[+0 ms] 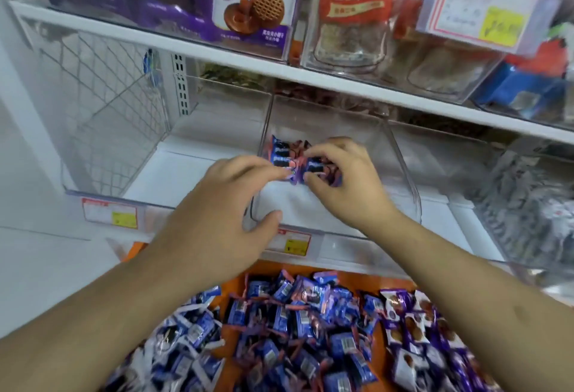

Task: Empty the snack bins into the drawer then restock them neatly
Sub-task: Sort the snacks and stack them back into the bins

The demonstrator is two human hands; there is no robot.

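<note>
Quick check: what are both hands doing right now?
Left hand: fingertips pinch a blue snack packet inside the clear bin.
Right hand: fingers curled on the neighbouring blue packet.

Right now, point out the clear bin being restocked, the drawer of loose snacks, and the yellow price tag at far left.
clear bin point(403, 168), head view, right wall
drawer point(385, 283), head view, bare orange floor
yellow price tag point(124, 218), head view, yellow patch

Both arms outstretched, left hand point(236, 186) and right hand point(338, 174) fingertips pinching.
</note>
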